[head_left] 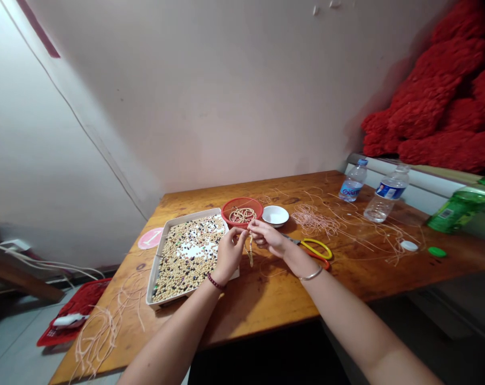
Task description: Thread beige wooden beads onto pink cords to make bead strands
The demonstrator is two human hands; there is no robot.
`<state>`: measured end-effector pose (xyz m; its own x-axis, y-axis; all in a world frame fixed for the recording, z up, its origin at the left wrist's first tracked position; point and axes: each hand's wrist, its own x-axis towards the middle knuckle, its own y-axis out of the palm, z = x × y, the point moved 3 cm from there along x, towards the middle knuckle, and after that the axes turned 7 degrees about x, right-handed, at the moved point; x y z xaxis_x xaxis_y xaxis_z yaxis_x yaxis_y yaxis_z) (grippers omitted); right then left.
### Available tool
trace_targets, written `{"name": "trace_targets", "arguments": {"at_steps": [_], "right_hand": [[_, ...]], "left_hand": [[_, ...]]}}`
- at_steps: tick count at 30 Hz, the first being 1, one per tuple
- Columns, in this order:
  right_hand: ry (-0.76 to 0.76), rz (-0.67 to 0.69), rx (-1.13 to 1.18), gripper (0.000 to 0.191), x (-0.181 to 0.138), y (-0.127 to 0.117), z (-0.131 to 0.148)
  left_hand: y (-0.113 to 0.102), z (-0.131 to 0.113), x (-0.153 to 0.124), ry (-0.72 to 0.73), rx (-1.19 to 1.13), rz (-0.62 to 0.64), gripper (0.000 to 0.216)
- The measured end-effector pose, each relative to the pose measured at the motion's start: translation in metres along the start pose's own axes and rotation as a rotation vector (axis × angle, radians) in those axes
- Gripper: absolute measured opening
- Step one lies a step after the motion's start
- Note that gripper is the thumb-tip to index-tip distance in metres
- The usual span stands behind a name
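Note:
My left hand (230, 249) and my right hand (267, 237) meet above the table, both closed in a pinch. Between them hangs a short string of pale beads (250, 252), its loop dangling below the fingertips. Left of my hands lies a shallow white box (156, 278) spread with loose beads, mostly cream with some dark ones. Just behind the hands stands a red mesh basket (226, 205) holding beaded strings (242, 215). A small white bowl (275, 215) sits beside it. Scissors with yellow and orange handles (317, 247) lie close to my right wrist.
Pale cords lie in a tangle (312, 219) at right and another bundle (106, 326) at front left. Two plastic bottles (353, 182) and a green container (459, 209) stand at right. A pink disc (149, 238) lies left of the box. Red fluffy material (438, 101) is piled beyond.

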<state>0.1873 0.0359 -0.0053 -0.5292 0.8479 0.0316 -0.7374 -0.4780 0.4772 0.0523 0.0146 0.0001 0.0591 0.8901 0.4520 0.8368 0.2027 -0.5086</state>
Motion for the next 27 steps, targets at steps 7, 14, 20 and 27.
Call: {"name": "trace_targets", "arguments": {"at_steps": [7, 14, 20, 27], "right_hand": [[0.012, 0.024, -0.007, 0.029, 0.0, -0.001, -0.001], [0.024, -0.007, -0.017, 0.03, 0.001, -0.001, -0.001], [0.006, -0.029, -0.03, 0.031, 0.0, 0.001, 0.001], [-0.003, -0.076, -0.024, 0.033, 0.002, -0.003, -0.001]], "left_hand": [[0.005, 0.002, 0.001, 0.037, -0.043, 0.082, 0.026], [-0.001, -0.001, -0.002, 0.011, 0.041, -0.001, 0.025], [-0.005, -0.01, -0.004, 0.095, 0.076, -0.039, 0.024], [-0.005, -0.02, -0.007, 0.184, 0.191, 0.018, 0.027]]}}
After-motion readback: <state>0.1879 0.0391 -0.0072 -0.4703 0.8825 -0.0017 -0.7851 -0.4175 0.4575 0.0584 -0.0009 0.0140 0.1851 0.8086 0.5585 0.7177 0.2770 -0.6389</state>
